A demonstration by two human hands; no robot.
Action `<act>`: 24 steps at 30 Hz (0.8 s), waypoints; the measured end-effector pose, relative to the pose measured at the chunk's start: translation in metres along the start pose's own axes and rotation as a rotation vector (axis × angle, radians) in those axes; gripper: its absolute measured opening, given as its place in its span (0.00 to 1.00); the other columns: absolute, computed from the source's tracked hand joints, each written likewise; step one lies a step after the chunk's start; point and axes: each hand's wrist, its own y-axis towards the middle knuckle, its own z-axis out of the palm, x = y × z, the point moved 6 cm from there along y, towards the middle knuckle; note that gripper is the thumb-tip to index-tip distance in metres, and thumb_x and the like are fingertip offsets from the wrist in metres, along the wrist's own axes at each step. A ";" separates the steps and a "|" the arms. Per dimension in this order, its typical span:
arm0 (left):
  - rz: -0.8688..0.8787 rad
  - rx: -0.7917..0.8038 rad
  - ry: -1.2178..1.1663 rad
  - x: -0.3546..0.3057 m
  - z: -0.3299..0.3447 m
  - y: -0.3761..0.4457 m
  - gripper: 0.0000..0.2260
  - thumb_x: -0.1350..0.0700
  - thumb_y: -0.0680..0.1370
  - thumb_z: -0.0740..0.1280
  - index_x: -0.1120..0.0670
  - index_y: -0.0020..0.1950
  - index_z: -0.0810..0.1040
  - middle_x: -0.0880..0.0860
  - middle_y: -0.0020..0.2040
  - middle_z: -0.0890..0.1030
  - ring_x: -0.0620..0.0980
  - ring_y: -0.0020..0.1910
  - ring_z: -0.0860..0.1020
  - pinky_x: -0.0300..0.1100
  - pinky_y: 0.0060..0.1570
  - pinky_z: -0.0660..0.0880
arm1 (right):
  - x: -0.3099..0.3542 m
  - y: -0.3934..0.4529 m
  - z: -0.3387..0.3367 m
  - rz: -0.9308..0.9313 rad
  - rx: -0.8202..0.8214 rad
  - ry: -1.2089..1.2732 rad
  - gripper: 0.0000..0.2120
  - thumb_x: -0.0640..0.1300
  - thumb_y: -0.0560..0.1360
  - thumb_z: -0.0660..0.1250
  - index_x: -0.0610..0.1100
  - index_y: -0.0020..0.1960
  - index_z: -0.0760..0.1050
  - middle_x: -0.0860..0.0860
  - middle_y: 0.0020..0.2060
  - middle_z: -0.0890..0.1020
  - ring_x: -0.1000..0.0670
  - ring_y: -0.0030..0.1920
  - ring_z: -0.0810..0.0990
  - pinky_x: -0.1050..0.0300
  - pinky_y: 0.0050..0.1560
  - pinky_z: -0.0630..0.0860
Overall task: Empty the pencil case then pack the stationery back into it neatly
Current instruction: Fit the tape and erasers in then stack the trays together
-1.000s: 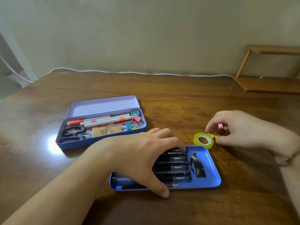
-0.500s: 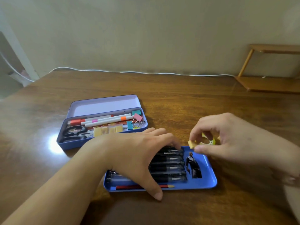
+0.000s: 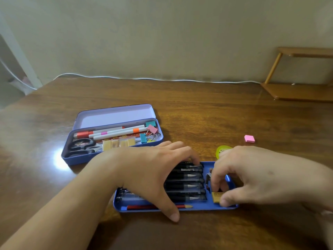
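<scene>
- Blue tray (image 3: 207, 207) (shallow inner tray, prob. from the pencil case) sits on the wooden table (image 3: 198, 114) near the front edge. Row of black pens (image 3: 187, 184) lies side by side in it, red pencil (image 3: 156, 206) along the near rim.
- Left hand (image 3: 153, 175) lies spread, palm down, over the pens' left half, thumb reaching past the near rim to the table. Looks like it's pinning pens + tray so nothing rolls or slides while the other hand works.
- Right hand (image 3: 252, 177) pinches a small tan eraser-like block (image 3: 217, 197) btwn thumb and fingertips, right at the tray's free right end, beside the pen tips. My guess: that gap is the only bare spot left, so small bits go there.
- Yellow tape roll (image 3: 222, 150) sits on the table just behind the right hand, partly hidden; pink eraser (image 3: 249, 138) lies further back-right, apart from everything. Both not yet packed.
- Purple pencil case (image 3: 111, 156) lies open back-left, lid flat behind it. Inside: scissors (image 3: 81, 147), white markers (image 3: 117, 132), more tan blocks (image 3: 119, 144), binder clips (image 3: 150, 134). Long items lie lengthwise, small ones fill the ends.
- Judging by this, packing is well along; loose pieces remain.
</scene>
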 end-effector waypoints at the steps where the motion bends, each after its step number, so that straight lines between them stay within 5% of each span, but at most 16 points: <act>1: 0.001 -0.001 0.000 0.000 0.000 0.000 0.39 0.37 0.64 0.77 0.35 0.68 0.58 0.33 0.59 0.64 0.34 0.60 0.65 0.39 0.62 0.71 | 0.000 0.000 0.000 0.002 0.017 0.016 0.14 0.64 0.70 0.69 0.62 0.54 0.77 0.63 0.45 0.80 0.63 0.51 0.72 0.57 0.49 0.76; 4: 0.004 -0.002 0.012 0.000 0.001 -0.001 0.39 0.36 0.64 0.77 0.35 0.68 0.59 0.33 0.59 0.64 0.34 0.61 0.65 0.40 0.62 0.71 | -0.008 -0.008 -0.012 0.036 -0.037 0.125 0.15 0.63 0.69 0.70 0.65 0.55 0.76 0.65 0.46 0.79 0.61 0.50 0.75 0.60 0.46 0.75; 7: 0.028 -0.040 0.087 -0.003 0.001 0.000 0.37 0.33 0.65 0.74 0.36 0.69 0.60 0.35 0.62 0.62 0.37 0.63 0.63 0.42 0.64 0.70 | -0.048 -0.023 -0.038 0.167 -0.292 0.143 0.08 0.56 0.67 0.74 0.63 0.46 0.79 0.65 0.42 0.81 0.59 0.44 0.77 0.61 0.37 0.73; 12: 0.223 -0.272 0.211 -0.029 -0.002 0.009 0.24 0.34 0.74 0.66 0.41 0.66 0.71 0.40 0.66 0.66 0.41 0.66 0.62 0.45 0.65 0.66 | -0.092 -0.028 -0.022 0.426 -0.092 0.133 0.16 0.52 0.66 0.77 0.63 0.49 0.75 0.62 0.46 0.79 0.60 0.44 0.77 0.64 0.39 0.73; 17: 0.359 -0.342 0.263 -0.049 0.008 0.017 0.11 0.45 0.80 0.64 0.45 0.60 0.79 0.42 0.57 0.79 0.44 0.60 0.68 0.48 0.59 0.66 | -0.095 -0.014 -0.021 0.446 -0.150 0.139 0.12 0.50 0.67 0.77 0.60 0.45 0.76 0.58 0.43 0.80 0.57 0.45 0.78 0.60 0.43 0.76; 24: 0.368 -0.314 0.249 -0.051 0.014 0.020 0.08 0.48 0.80 0.65 0.45 0.57 0.81 0.42 0.53 0.81 0.43 0.57 0.71 0.47 0.57 0.64 | -0.087 -0.025 -0.038 0.341 -0.317 0.159 0.07 0.46 0.74 0.70 0.58 0.41 0.81 0.59 0.39 0.82 0.57 0.42 0.80 0.63 0.41 0.73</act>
